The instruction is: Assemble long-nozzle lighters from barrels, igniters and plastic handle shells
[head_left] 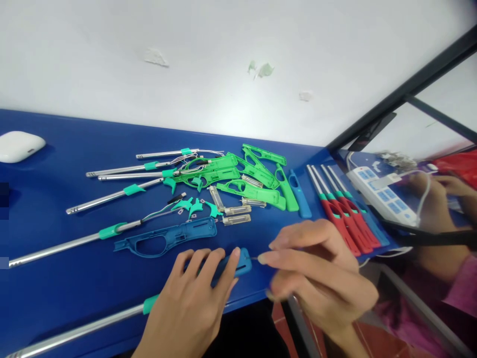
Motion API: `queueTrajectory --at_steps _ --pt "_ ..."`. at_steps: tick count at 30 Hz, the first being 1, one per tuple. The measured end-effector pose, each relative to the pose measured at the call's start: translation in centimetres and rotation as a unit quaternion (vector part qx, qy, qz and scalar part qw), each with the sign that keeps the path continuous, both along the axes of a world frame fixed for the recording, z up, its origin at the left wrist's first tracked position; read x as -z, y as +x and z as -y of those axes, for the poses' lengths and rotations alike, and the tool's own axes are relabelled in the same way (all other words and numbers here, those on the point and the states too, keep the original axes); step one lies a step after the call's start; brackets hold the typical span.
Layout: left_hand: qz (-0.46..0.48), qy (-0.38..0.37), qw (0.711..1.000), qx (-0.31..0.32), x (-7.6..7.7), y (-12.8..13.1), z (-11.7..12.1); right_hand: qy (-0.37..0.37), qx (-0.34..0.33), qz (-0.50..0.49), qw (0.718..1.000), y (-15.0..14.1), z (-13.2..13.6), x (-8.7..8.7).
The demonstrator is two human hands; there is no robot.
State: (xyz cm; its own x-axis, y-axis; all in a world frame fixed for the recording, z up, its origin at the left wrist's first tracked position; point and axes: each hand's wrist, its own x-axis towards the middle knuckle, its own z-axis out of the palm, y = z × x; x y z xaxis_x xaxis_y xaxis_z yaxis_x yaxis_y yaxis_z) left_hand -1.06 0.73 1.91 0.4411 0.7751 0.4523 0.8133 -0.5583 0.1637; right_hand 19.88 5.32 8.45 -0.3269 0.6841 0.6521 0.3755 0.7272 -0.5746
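My left hand (194,291) is closed over a blue gas lighter (244,262) at the table's front edge, its fingers covering most of the handle. The lighter's silver barrel (93,325) with a green collar reaches out to the left. Beside the bare end of the handle is my right hand (316,271), slightly blurred, thumb and forefinger pinched. A thin metal pin (253,258) runs from those fingertips to the handle end; most of it is hidden. Just behind lies an open blue handle half (167,238), near green triggers (196,207) and small clear fuel tanks (237,220).
Several silver barrels (115,194) with wires lie at the left, green handle halves (223,169) in the middle. Red lighters (346,223) line the right edge. Further right are a power strip (383,194), a dark frame bar (421,238) and another person's hands (428,199).
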Motion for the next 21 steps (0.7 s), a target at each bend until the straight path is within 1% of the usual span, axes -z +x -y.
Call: queueTrajectory --at_steps 1,3,4,5,6,8,9,10,11,12,14,15,16,17,19,20,21 --pt "-0.002 -0.002 1.0 -0.004 0.0 0.0 0.0 -0.025 -0.018 0.023 0.999 0.1 -0.1 -0.1" --pt "-0.016 -0.004 1.0 -0.005 0.0 -0.2 0.1 -0.081 -0.083 0.048 0.992 0.4 -0.2 -0.3" --pt "-0.026 -0.001 1.0 -0.002 0.0 -0.2 0.1 -0.09 -0.105 0.042 0.989 0.5 -0.2 -0.4" --pt "-0.036 0.002 0.999 0.003 0.0 -0.3 0.1 -0.081 -0.116 0.027 0.99 0.5 -0.2 -0.4" --pt "-0.044 0.003 0.999 0.007 0.1 -0.4 0.2 -0.061 -0.111 0.006 0.992 0.6 -0.2 -0.3" --pt "-0.054 0.0 0.998 0.01 0.2 -0.6 0.2 -0.023 -0.073 -0.013 0.997 0.6 -0.1 -0.2" --pt "-0.055 -0.003 0.998 0.009 0.3 -0.6 0.2 -0.015 -0.057 -0.008 0.998 0.5 0.0 -0.2" --pt "-0.055 -0.008 0.998 0.009 0.4 -0.6 0.2 -0.025 -0.051 0.007 0.998 0.5 0.0 -0.2" --pt "-0.054 -0.011 0.998 0.011 0.4 -0.7 0.2 -0.046 -0.055 0.015 0.997 0.3 0.0 -0.2" --pt "-0.052 -0.012 0.998 0.014 0.5 -0.7 0.2 -0.076 -0.076 0.008 0.994 0.2 0.0 -0.3" --pt "-0.046 -0.01 0.999 0.017 0.6 -0.6 0.1 -0.133 -0.143 -0.055 0.979 -0.3 -0.2 -0.4" --pt "-0.042 -0.01 0.999 0.015 0.6 -0.5 0.1 -0.148 -0.161 -0.096 0.971 -0.5 -0.3 -0.4" --pt "-0.037 -0.011 0.999 0.011 0.6 -0.4 0.1 -0.145 -0.159 -0.131 0.968 -0.6 -0.4 -0.4" --pt "-0.027 -0.014 1.0 0.006 0.5 -0.3 0.1 -0.128 -0.136 -0.145 0.972 -0.6 -0.5 -0.4" --pt "-0.002 -0.019 1.0 -0.008 0.4 0.1 0.2 -0.076 -0.062 -0.104 0.99 -0.1 -0.3 -0.3" --pt "0.027 -0.016 0.999 -0.011 0.3 0.3 0.4 -0.048 -0.034 -0.065 0.996 0.4 -0.1 -0.1" --pt "0.026 -0.015 0.999 -0.025 0.2 0.4 0.5 -0.047 -0.034 -0.019 0.998 1.1 0.0 0.3"
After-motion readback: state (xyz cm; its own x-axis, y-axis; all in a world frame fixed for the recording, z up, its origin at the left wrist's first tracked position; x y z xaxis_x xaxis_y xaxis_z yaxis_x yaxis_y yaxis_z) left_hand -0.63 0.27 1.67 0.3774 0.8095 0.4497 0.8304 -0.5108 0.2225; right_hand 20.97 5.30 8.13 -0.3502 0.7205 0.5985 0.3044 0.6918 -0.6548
